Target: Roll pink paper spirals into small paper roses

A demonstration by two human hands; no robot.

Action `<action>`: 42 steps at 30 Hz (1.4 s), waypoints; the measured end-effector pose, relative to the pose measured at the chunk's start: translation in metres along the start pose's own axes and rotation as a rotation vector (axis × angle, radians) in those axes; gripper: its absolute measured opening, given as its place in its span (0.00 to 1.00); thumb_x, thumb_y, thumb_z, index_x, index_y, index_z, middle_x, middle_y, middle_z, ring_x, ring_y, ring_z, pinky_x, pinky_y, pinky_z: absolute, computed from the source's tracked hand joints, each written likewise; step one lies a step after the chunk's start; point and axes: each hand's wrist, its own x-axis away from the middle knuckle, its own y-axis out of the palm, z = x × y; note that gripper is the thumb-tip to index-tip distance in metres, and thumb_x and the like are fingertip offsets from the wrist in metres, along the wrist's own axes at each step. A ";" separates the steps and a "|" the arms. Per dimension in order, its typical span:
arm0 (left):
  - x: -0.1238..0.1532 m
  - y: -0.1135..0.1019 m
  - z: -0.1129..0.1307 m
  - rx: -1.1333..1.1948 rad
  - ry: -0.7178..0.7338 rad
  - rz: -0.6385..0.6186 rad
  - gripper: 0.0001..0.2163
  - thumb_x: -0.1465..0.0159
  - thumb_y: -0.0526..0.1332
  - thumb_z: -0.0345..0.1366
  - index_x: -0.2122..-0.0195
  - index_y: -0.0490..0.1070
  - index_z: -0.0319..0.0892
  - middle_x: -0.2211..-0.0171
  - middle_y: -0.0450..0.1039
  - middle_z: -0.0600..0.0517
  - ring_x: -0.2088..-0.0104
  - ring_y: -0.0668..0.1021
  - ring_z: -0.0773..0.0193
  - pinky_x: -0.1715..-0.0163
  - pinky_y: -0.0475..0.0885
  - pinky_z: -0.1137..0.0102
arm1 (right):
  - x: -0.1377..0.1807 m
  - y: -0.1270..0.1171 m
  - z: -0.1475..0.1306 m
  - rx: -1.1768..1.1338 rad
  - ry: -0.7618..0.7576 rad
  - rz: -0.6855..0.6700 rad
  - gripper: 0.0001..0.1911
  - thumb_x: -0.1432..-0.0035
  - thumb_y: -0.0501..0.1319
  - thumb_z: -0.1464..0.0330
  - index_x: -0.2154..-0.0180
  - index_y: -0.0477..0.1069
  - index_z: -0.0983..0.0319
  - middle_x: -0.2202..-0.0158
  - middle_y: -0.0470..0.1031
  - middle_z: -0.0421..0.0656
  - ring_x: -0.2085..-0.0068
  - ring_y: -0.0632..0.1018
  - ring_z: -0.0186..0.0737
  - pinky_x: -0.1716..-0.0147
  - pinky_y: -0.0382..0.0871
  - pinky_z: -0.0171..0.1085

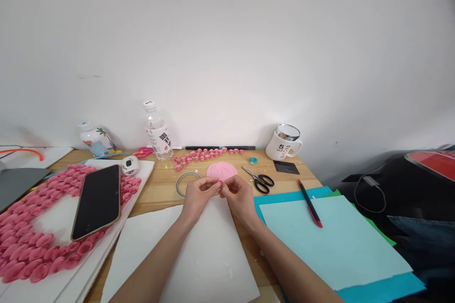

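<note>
My left hand (pixel 199 194) and my right hand (pixel 239 193) meet above the far edge of a white sheet (pixel 199 255), fingertips pinched together on a small pink paper piece (pixel 220 190). Just beyond them lies a pink spiral-cut paper disc (pixel 222 170). A row of small pink paper roses (pixel 206 155) lies further back. Both hands are closed in a pinch.
Scissors (pixel 259 181), a tape ring (pixel 185 183), a red pen (pixel 310 202) on light blue paper (pixel 334 241), a white mug (pixel 286 143), two bottles (pixel 158 131), a phone (pixel 97 201) on a board ringed with pink roses (pixel 31 265), a dark bag (pixel 408 189) at right.
</note>
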 end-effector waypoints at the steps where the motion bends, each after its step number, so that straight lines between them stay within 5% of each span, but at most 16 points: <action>1: 0.000 -0.001 0.000 -0.004 0.004 0.018 0.12 0.57 0.69 0.37 0.72 0.77 0.37 0.73 0.77 0.48 0.71 0.77 0.61 0.67 0.74 0.69 | 0.000 0.000 0.000 -0.013 -0.002 -0.015 0.08 0.51 0.59 0.65 0.76 0.66 0.63 0.79 0.72 0.41 0.77 0.73 0.35 0.74 0.69 0.35; 10: -0.003 -0.005 -0.005 0.099 0.008 0.061 0.11 0.56 0.68 0.39 0.74 0.78 0.37 0.75 0.77 0.48 0.72 0.76 0.63 0.66 0.73 0.67 | -0.003 -0.001 -0.012 -0.244 0.055 -0.146 0.13 0.52 0.62 0.60 0.72 0.68 0.64 0.76 0.74 0.42 0.73 0.75 0.36 0.72 0.72 0.36; 19: -0.005 -0.008 -0.006 0.100 0.002 -0.006 0.13 0.55 0.67 0.39 0.71 0.78 0.36 0.72 0.78 0.47 0.69 0.77 0.60 0.61 0.72 0.64 | -0.006 -0.004 -0.012 -0.291 0.090 -0.144 0.14 0.54 0.64 0.59 0.74 0.69 0.64 0.76 0.75 0.42 0.74 0.75 0.35 0.72 0.72 0.36; 28: -0.001 -0.003 0.001 -0.039 0.104 0.088 0.10 0.54 0.66 0.37 0.71 0.78 0.39 0.71 0.78 0.47 0.67 0.78 0.58 0.63 0.73 0.65 | -0.005 -0.003 -0.012 -0.321 0.119 -0.140 0.15 0.54 0.64 0.58 0.73 0.70 0.65 0.75 0.76 0.44 0.73 0.77 0.37 0.68 0.73 0.39; 35: -0.002 -0.004 -0.002 -0.159 0.236 0.069 0.06 0.52 0.65 0.35 0.74 0.78 0.40 0.71 0.78 0.49 0.67 0.78 0.60 0.65 0.74 0.69 | -0.005 -0.001 -0.009 -0.288 0.102 -0.109 0.16 0.54 0.63 0.58 0.73 0.70 0.66 0.76 0.76 0.44 0.73 0.77 0.37 0.68 0.74 0.39; 42: -0.001 -0.003 0.000 -0.191 0.154 0.023 0.07 0.52 0.64 0.35 0.73 0.78 0.39 0.73 0.78 0.50 0.70 0.78 0.61 0.67 0.74 0.71 | -0.002 -0.001 -0.007 -0.108 0.103 -0.027 0.13 0.53 0.61 0.61 0.76 0.68 0.66 0.79 0.75 0.45 0.77 0.76 0.38 0.75 0.72 0.37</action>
